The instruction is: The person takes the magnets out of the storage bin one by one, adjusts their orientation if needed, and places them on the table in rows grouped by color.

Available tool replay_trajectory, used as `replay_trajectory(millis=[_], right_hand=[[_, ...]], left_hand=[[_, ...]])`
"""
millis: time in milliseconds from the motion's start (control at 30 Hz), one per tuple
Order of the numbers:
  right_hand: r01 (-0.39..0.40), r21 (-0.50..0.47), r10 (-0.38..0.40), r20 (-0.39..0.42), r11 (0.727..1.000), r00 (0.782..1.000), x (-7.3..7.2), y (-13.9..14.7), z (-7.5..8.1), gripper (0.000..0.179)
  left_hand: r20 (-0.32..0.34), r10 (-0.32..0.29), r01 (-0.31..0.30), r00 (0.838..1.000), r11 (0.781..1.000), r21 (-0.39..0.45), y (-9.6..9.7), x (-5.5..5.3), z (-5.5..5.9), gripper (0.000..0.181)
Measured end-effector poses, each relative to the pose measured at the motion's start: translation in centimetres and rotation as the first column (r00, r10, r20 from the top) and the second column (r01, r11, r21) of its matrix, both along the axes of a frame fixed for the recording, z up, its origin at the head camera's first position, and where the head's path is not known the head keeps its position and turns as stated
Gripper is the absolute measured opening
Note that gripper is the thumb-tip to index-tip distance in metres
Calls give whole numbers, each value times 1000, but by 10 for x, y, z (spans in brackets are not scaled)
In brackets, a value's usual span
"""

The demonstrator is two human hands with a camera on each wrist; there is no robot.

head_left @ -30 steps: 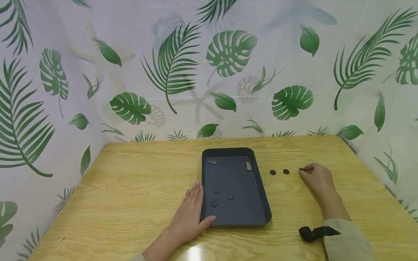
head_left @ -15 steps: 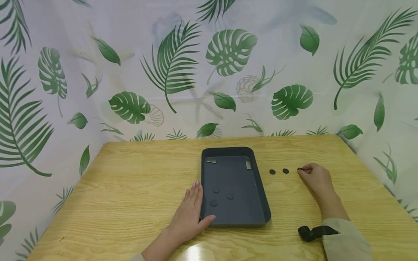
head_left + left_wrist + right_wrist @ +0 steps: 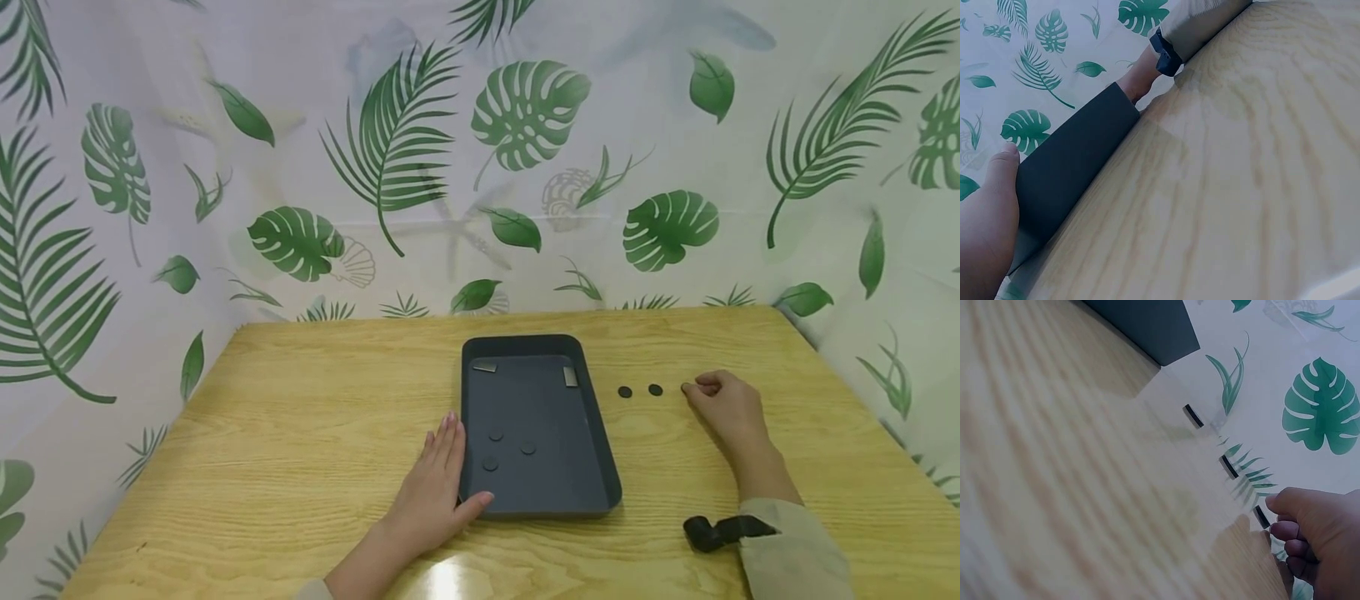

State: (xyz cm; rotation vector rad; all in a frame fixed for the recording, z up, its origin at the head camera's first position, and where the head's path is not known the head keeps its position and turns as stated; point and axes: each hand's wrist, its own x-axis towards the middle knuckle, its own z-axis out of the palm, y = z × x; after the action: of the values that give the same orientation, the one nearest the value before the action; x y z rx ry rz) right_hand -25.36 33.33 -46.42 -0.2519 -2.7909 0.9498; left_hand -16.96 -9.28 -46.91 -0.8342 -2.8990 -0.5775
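My left hand lies along the left side of a dark grey rectangular tray, fingers straight against its wall and thumb over the near corner. In the left wrist view, the thumb touches the tray's outer wall. To the right of the tray, my right hand pinches a small black disc at the table surface. The right wrist view has this disc between thumb and curled fingers. Two like discs, one in the middle and one nearer the tray, form a row with it.
Inside the tray are three dark discs near the front and two silvery rectangular pieces, one at the back left and one at the back right. A leaf-patterned cloth hangs behind the wooden table.
The right hand has shifted the outer disc very slightly left toward the other two. My left hand keeps its place at the tray.
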Motion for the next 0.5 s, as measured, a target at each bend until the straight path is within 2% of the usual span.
replay_trajectory(millis=[200, 400, 500], right_hand=[[-3, -43, 3, -6, 999, 1000, 1, -3, 6, 53], [-39, -4, 38, -151, 999, 988, 1, -9, 18, 48], [-51, 16, 54, -184, 999, 981, 2, -12, 23, 46]], left_hand=[[10, 2, -2, 1000, 1000, 6, 0, 0, 1, 87], [-2, 2, -2, 1000, 1000, 4, 0, 0, -1, 87], [-11, -1, 1, 1000, 1000, 5, 0, -1, -2, 87]])
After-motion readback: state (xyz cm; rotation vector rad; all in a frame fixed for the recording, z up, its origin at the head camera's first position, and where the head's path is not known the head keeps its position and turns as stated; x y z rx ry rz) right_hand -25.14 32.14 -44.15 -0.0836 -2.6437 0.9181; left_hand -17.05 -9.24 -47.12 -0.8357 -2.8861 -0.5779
